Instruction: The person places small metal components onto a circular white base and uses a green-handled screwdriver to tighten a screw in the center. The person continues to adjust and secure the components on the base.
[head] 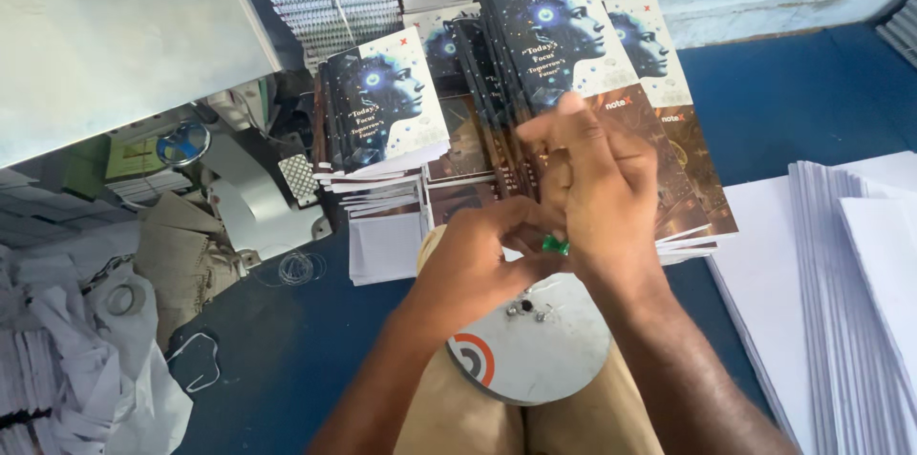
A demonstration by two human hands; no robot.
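At the frame's centre the left hand (478, 250) and right hand (597, 192) pinch a small green piece (556, 245) in a narrow grip above the round grey metal disc (535, 350), with stacks of printed notebooks (382, 102) already piled behind and loose white sheets (841, 254) waiting at right.

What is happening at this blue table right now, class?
A person's left hand and right hand meet over a small green object, above a round grey disc. Behind them, stacks of notebooks with matching covers crowd the blue table; white sheets are piled at the right.
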